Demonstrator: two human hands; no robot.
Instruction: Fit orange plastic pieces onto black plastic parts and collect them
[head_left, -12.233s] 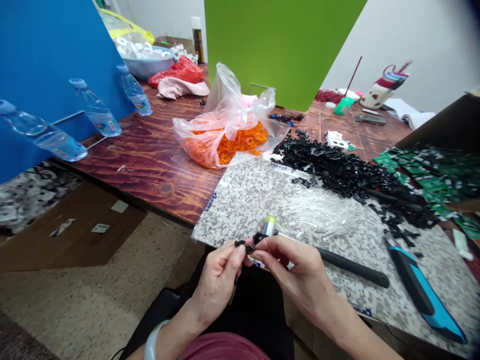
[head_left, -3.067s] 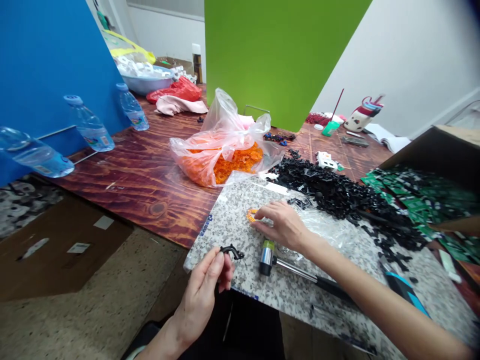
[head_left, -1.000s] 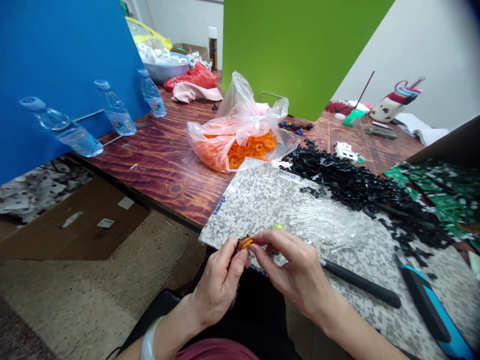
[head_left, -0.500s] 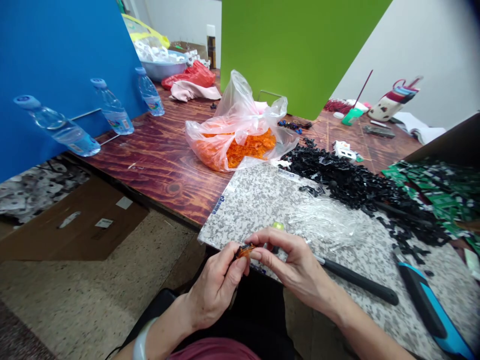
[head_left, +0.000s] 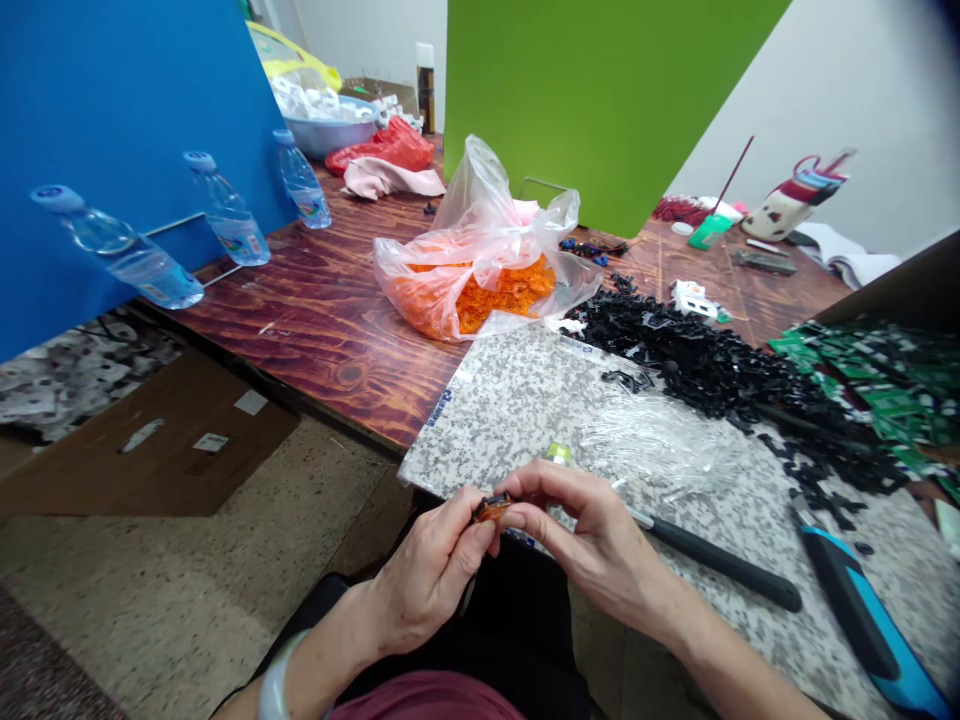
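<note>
A small orange and black plastic part [head_left: 491, 509] is held between both hands over my lap, just off the near edge of the speckled board. My left hand [head_left: 431, 565] pinches its left end between thumb and fingers. On the other end, the thumb and fingertips of my right hand [head_left: 581, 530] press together, partly hiding it. Beside my right hand lies a black-handled tool [head_left: 724, 562], its metal end partly covered by the hand. A small yellow-green object [head_left: 559, 453] sits on the board [head_left: 510, 400] just beyond my fingers.
A clear bag of orange pieces [head_left: 487, 290] stands behind the board. Black plastic parts [head_left: 697, 350] are heaped to the right, near thin clear strands [head_left: 652, 440] and green circuit boards [head_left: 870, 390]. A blue and black tool [head_left: 862, 600] lies far right; water bottles [head_left: 229, 220] stand left.
Both hands stay closed on the orange and black part, which looks slightly tilted compared with before. The view has shifted a little; nothing else has visibly moved.
</note>
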